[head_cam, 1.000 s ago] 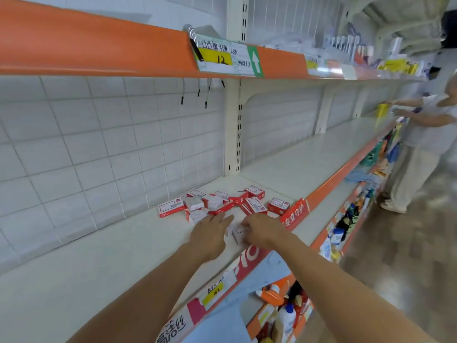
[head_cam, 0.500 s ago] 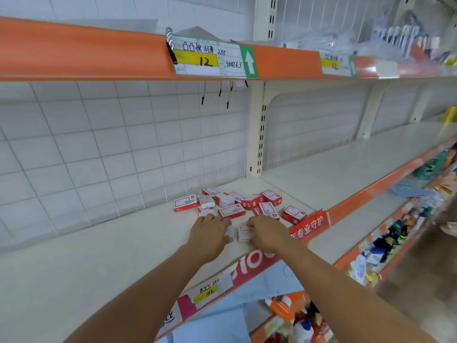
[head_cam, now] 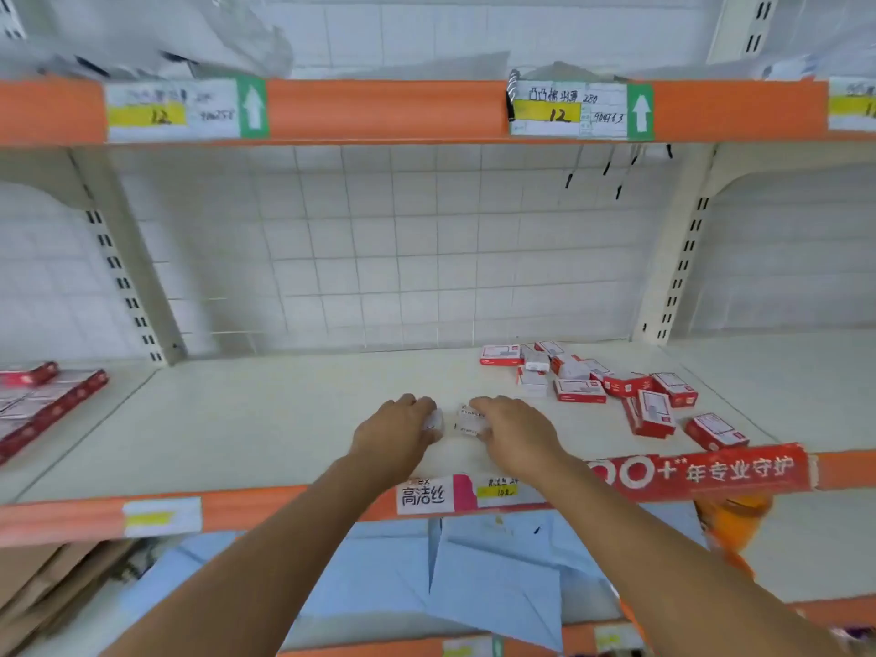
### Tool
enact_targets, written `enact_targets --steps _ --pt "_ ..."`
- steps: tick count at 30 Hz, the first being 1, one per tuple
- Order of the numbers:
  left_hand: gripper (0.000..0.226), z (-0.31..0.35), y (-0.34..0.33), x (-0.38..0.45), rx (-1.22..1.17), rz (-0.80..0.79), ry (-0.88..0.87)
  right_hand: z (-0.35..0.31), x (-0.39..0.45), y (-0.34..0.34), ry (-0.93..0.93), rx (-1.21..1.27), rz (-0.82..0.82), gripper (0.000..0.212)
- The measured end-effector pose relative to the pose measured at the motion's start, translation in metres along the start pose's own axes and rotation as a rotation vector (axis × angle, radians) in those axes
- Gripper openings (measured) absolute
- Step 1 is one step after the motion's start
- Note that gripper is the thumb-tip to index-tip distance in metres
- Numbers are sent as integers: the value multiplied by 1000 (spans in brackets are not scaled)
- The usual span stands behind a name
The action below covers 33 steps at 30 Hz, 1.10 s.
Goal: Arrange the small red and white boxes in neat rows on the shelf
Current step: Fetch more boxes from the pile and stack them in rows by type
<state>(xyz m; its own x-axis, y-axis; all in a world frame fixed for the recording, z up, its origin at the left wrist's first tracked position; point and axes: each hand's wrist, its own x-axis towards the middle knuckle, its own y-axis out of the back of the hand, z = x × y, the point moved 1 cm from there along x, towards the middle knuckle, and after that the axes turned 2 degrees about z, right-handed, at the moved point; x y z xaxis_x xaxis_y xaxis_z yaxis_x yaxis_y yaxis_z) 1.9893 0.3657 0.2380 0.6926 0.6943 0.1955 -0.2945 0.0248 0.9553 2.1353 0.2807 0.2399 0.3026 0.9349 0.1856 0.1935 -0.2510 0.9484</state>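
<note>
My left hand (head_cam: 398, 431) curls round one small box (head_cam: 433, 422) and my right hand (head_cam: 514, 431) grips another (head_cam: 469, 419), set close on the shelf (head_cam: 237, 419) to start a row; the loose pile (head_cam: 602, 386) waits further right

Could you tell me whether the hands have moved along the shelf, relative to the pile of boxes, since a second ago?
Yes. Both the left hand and right hand have shifted left, away from the pile of boxes.
</note>
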Motion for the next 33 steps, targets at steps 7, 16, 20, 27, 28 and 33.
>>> enact_targets --steps 7,16,20,27,28,33 --pt "30 -70 41 -79 36 96 230 -109 -2 -20 220 39 -36 36" --pt "32 -182 96 -230 97 151 444 -280 -32 -58 434 78 -79 31" --pt "33 -235 121 -302 141 175 551 -361 -51 -81 539 77 -93 32" --pt "33 -298 154 -392 199 212 690 -471 -70 -113 643 137 -135 44" --pt "33 -306 157 -400 193 215 700 -484 -69 -117 654 140 -143 42" --pt "34 -351 168 -428 197 242 742 -541 -54 -140 679 172 -154 33"
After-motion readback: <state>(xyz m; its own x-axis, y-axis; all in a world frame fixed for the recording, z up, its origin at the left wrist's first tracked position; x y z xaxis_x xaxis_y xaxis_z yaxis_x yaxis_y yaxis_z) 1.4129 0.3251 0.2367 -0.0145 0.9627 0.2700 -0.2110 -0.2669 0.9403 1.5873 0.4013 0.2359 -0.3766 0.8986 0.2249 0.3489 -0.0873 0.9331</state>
